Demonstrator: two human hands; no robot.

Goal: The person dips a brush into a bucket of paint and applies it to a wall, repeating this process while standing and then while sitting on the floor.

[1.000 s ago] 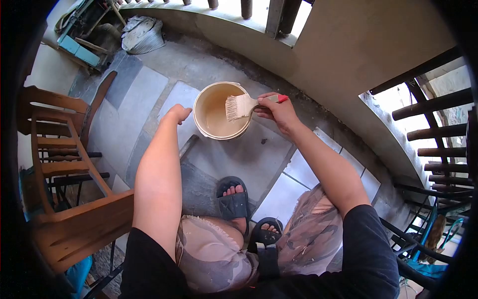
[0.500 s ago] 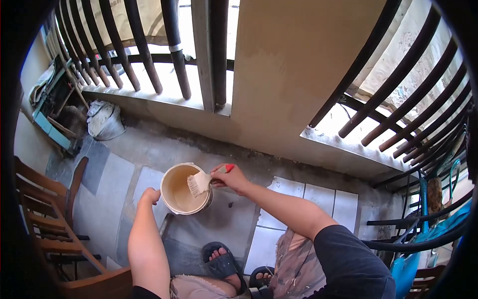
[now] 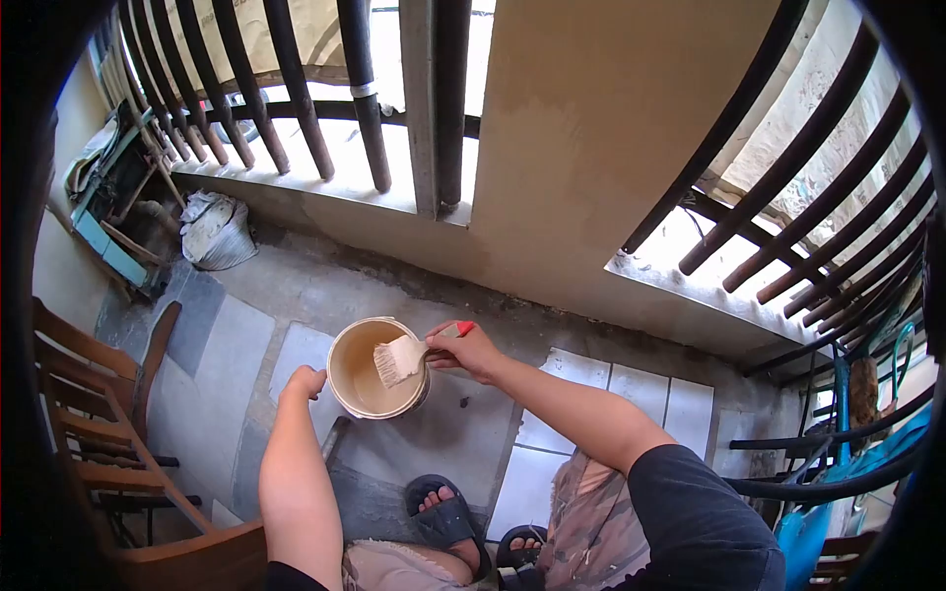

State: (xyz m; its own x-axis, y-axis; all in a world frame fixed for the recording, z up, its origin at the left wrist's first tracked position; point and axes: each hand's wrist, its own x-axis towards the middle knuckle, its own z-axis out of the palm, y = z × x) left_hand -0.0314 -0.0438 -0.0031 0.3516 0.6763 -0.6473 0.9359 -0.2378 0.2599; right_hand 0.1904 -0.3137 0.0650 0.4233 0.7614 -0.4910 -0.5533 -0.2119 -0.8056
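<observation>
A round cream-colored bucket (image 3: 337, 347) is in front of me, its mouth facing up and pale, thin liquid inside. My left hand (image 3: 308, 381) is closed at the bucket's left side, seemingly gripping it there; its handle is not clearly visible. In my right hand (image 3: 461, 353) is a wide paintbrush (image 3: 399, 361) with a red-tipped handle. The brush's pale, coated bristles hang over the bucket's mouth at its right rim, pointing left and down.
Ahead stands a beige wall (image 3: 591, 148) with dark window bars (image 3: 296, 98) on both sides. A wooden chair (image 3: 118, 433) is at the left. A white sack (image 3: 217, 231) sits by the wall, and blue items with dark tubes (image 3: 838, 443) crowd the right. White tiles (image 3: 552, 433) cover part of the floor.
The view has shifted a little, so the surroundings sit slightly to the right. The brush has tilted a bit, with its bristles now pointing more downward over the bucket. Both hands keep their grip.
</observation>
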